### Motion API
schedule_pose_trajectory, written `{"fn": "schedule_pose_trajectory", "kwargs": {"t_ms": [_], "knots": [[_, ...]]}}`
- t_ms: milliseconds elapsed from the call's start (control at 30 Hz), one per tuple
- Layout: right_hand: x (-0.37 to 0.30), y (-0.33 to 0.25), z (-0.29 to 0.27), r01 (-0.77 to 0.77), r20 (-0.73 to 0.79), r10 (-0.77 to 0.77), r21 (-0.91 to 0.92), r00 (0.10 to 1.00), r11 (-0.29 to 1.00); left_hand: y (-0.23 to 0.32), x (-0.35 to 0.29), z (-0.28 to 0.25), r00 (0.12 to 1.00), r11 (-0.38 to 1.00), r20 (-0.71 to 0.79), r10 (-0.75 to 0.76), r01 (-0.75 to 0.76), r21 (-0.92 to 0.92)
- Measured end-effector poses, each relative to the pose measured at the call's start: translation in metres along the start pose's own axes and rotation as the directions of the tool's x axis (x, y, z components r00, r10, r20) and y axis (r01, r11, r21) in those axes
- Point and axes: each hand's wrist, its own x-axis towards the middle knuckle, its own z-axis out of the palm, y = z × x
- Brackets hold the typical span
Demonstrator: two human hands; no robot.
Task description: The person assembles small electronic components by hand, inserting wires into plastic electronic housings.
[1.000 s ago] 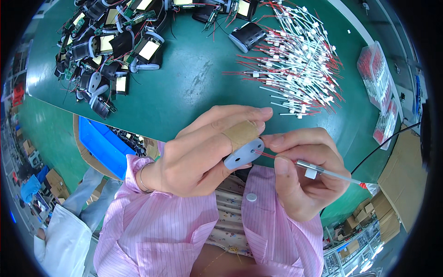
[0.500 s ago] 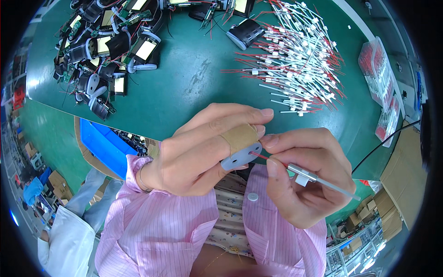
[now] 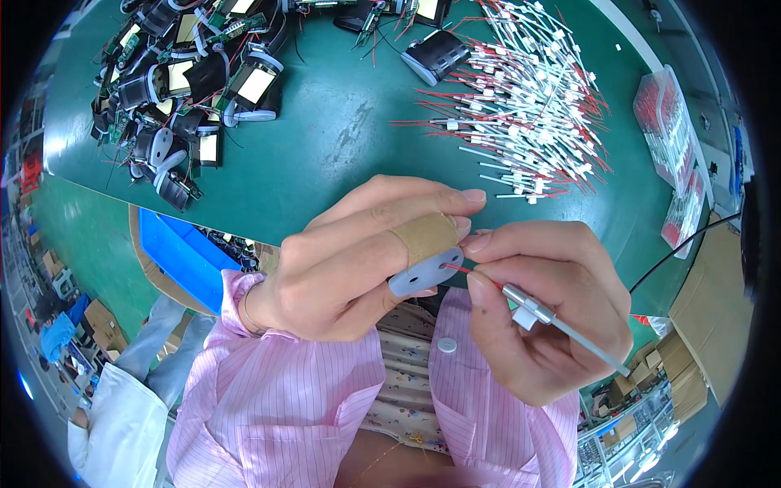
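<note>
From my seat, I have the grey end cap (image 3: 425, 276) just below centre, clasped by the left hand (image 3: 346, 264) from 9 o'clock. Toward 4 o'clock, the right hand (image 3: 557, 305) pinches thin red wires (image 3: 472, 273) between thumb and index finger, with the silver cylinder (image 3: 527, 303) against its curled fingers. I judge the step as threading the wires into 1 hole; how deep, I cannot tell. Next calls for a steady cap and a straight, gentle push.

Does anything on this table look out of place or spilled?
A small white bit lies alone near the right edge of the table, and one black casing sits beside the wired tubes, apart from the casing heap. Nothing looks spilled.
</note>
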Motion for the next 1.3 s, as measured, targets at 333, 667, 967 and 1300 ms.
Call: {"fn": "schedule_pose_trajectory", "kwargs": {"t_ms": [333,667,967,1300], "knots": [[0.001,0.001,0.006,0.091,-0.005,-0.092,-0.115,0.996,0.989,-0.005,0.0,-0.003,1.0,0.999,-0.012,0.028,-0.028,0.024],[0.003,0.011,0.017,0.153,-0.083,-0.158,-0.055,0.984,0.987,0.002,0.006,-0.006,0.997,0.995,-0.025,-0.072,0.07,-0.071],[-0.005,0.006,-0.01,-0.057,0.075,0.054,0.049,0.996,0.997,0.005,0.001,-0.011,0.988,0.981,-0.014,-0.153,0.15,-0.12],[-0.009,0.011,-0.004,-0.043,0.142,0.076,-0.223,0.987,0.974,0.012,-0.004,-0.012,0.947,0.944,0.038,-0.318,0.32,-0.085]]}}
